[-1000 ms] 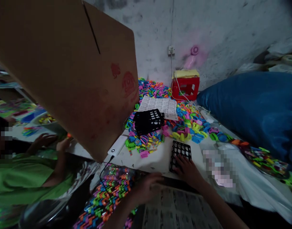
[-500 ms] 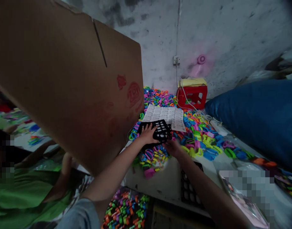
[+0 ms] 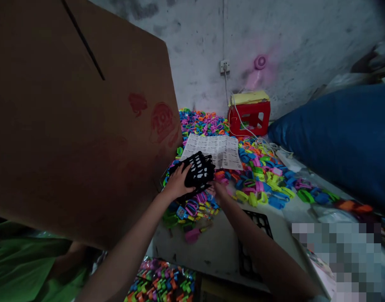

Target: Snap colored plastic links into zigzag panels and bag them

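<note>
A stack of black plastic trays with rows of holes [image 3: 198, 174] sits tilted over a pile of small coloured plastic pieces. Across the stack's left side lies my left hand [image 3: 177, 184], its fingers over the top and holding it. My right hand [image 3: 215, 189] is at the lower right corner, fingers closed at the edge and partly hidden in shadow. Behind the stack is a printed white sheet [image 3: 223, 151]. Small pink, yellow and blue pieces [image 3: 195, 209] lie just below the trays. Another black tray [image 3: 258, 222] rests on the table under my right forearm.
A tall cardboard box [image 3: 117, 147] stands close on the left. Behind are a red plastic stool [image 3: 234, 121], a pink fan [image 3: 260, 63] and a cable. A large blue sack [image 3: 337, 138] fills the right. A bag of coloured pieces [image 3: 167, 279] is below the table edge.
The black trays have turned, their right end tipping up and the layers fanning apart. Both hands have stayed with them. The view has shifted, and the box looks larger.
</note>
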Tool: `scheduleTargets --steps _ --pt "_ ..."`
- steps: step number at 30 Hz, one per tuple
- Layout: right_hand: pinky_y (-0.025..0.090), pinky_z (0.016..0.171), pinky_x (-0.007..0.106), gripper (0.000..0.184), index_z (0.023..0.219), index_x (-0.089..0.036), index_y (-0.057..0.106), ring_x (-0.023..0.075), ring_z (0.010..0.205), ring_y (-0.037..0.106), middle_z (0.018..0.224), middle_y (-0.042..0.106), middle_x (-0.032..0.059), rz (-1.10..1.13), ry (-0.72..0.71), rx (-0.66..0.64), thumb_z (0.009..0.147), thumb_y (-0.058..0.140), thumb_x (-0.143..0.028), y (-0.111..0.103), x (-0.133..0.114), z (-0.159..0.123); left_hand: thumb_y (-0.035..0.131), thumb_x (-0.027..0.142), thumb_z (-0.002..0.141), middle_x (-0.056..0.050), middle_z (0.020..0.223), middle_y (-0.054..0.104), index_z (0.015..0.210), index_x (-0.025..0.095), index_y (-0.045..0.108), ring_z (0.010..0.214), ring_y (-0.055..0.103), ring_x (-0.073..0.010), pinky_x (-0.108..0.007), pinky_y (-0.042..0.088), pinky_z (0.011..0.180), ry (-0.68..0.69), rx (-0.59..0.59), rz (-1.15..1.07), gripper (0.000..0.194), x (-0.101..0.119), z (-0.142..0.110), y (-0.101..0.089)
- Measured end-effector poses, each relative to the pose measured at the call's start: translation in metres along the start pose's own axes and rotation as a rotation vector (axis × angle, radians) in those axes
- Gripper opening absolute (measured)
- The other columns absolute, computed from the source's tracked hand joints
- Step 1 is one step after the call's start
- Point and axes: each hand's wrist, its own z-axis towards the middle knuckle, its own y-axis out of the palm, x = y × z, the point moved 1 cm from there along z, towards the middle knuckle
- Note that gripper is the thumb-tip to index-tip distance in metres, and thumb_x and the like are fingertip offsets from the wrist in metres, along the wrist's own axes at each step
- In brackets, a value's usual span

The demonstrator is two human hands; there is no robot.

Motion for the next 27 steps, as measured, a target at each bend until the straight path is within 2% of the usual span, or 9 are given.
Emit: scheduleTargets --steps 4,7,11,14,17,20,24,27 --pt "0.054 0.065 0.03 0.014 0.075 -0.021 0.059 0.0151 0.061 0.063 0.064 0.065 -0.0028 0.126 0.061 0.037 0.063 0.062 -0.016 0.006 -0.005 -0.007 0.069 0.042 0.073 -0.017 0.156 0.02 0.15 0.021 0.021 0.141 0.027 -0.0338 -0.046 0.031 0.111 0.014 0.033 -0.007 0.094 0.0 -0.003 -0.008" --pt "0.054 0.062 0.028 0.013 0.073 -0.021 0.059 0.0146 0.059 0.062 0.062 0.065 -0.003 0.211 0.056 0.04 0.061 0.064 -0.017 0.005 -0.011 -0.013 0.068 0.041 0.074 -0.017 0.156 0.022 0.149 0.022 0.024 0.14 0.029 -0.0347 -0.048 0.033 0.11 0.05 0.054 0.032 0.089 0.01 -0.002 -0.015" --pt "0.055 0.059 0.026 0.016 0.073 -0.022 0.059 0.0149 0.06 0.063 0.064 0.068 -0.0035 0.327 -0.004 0.052 0.059 0.064 -0.016 -0.002 -0.026 -0.019 0.068 0.037 0.074 -0.015 0.157 0.02 0.147 0.025 0.029 0.14 0.028 -0.0381 -0.054 0.031 0.109 0.12 0.112 0.138 0.083 0.043 0.01 -0.031" --pt "0.055 0.06 0.024 0.016 0.075 -0.021 0.061 0.0137 0.062 0.064 0.07 0.07 -0.0027 0.401 -0.085 0.043 0.061 0.065 -0.015 -0.017 -0.049 -0.024 0.068 0.038 0.075 -0.014 0.157 0.019 0.147 0.027 0.029 0.141 0.026 -0.0378 -0.055 0.028 0.11 0.188 0.155 0.178 0.082 0.077 0.029 -0.043" --pt "0.055 0.061 0.021 0.016 0.078 -0.021 0.062 0.0113 0.064 0.064 0.073 0.07 -0.0044 0.449 -0.18 0.051 0.064 0.066 -0.015 -0.049 -0.081 -0.028 0.067 0.043 0.076 -0.013 0.157 0.02 0.147 0.029 0.027 0.141 0.027 -0.0368 -0.054 0.026 0.111 0.285 0.166 0.158 0.083 0.116 0.061 -0.049" --pt "0.055 0.062 0.021 0.016 0.08 -0.022 0.062 0.0116 0.068 0.066 0.076 0.071 -0.0047 0.454 -0.291 0.099 0.067 0.064 -0.013 -0.1 -0.117 -0.027 0.068 0.045 0.075 -0.012 0.157 0.02 0.148 0.029 0.027 0.141 0.027 -0.0358 -0.051 0.026 0.112 0.399 0.139 0.12 0.085 0.162 0.1 -0.042" --pt "0.055 0.064 0.019 0.015 0.081 -0.022 0.062 0.011 0.071 0.067 0.078 0.072 -0.0045 0.405 -0.396 0.168 0.069 0.062 -0.012 -0.173 -0.16 -0.018 0.068 0.046 0.074 -0.013 0.157 0.021 0.152 0.026 0.014 0.141 0.024 -0.0365 -0.051 0.023 0.112 0.5 0.127 0.098 0.096 0.227 0.156 -0.013" --pt "0.055 0.063 0.019 0.018 0.082 -0.024 0.061 0.0107 0.071 0.068 0.078 0.072 -0.0054 0.372 -0.427 0.201 0.07 0.059 -0.011 -0.209 -0.178 -0.007 0.067 0.049 0.074 -0.012 0.159 0.016 0.151 0.027 0.015 0.142 0.021 -0.0357 -0.053 0.02 0.113 0.529 0.07 0.106 0.096 0.265 0.197 0.018"
